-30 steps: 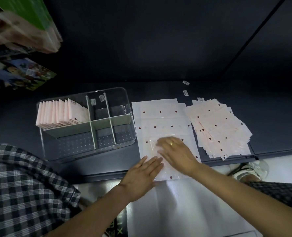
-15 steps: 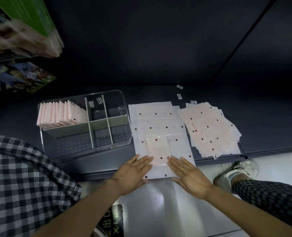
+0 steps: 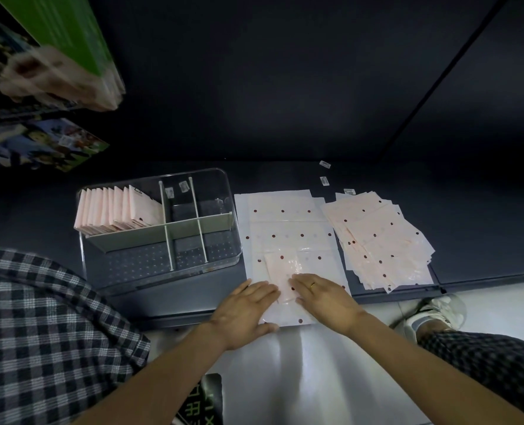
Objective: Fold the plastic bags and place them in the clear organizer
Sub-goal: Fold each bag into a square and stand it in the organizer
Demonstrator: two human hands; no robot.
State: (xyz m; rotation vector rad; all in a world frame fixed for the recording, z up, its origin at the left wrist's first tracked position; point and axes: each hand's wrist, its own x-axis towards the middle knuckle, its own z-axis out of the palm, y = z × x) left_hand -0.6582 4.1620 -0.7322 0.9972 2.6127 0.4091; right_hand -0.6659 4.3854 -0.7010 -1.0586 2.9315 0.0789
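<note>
We see both hands flat on the work, fingers straight and pointing away from the body. The left hand (image 3: 246, 308) lies with its palm on the near left corner of a large white dotted sheet (image 3: 288, 228), fingertips touching the left edge of a small folded plastic bag (image 3: 280, 273). The right hand (image 3: 323, 297), a ring on one finger, presses on the bag's near right part. Neither hand grips anything; fingers are extended and a little spread.

The folded bag is pale pink with dark red dots, glossy, lying on the near half of the sheet between the two hands. The sheet's near edge overhangs the front lip of the dark shelf (image 3: 484, 240).

Just left of the sheet stands the clear organizer (image 3: 227, 191), touching or nearly touching the sheet's left edge; we cannot tell which. White dividers split it into compartments. Its far left compartment holds a row of folded pink bags (image 3: 116, 210) standing on edge. Other compartments hold only small labels, as far as visible.

Right of the sheet lies a loose, fanned pile of unfolded bags (image 3: 383, 240), same pink with dots, overlapping the sheet's right margin at the far end. Small white stickers (image 3: 325, 172) lie on the shelf beyond the pile.

Checked sleeve (image 3: 40, 332) at lower left; sneaker (image 3: 438, 311) on the pale floor at lower right.
</note>
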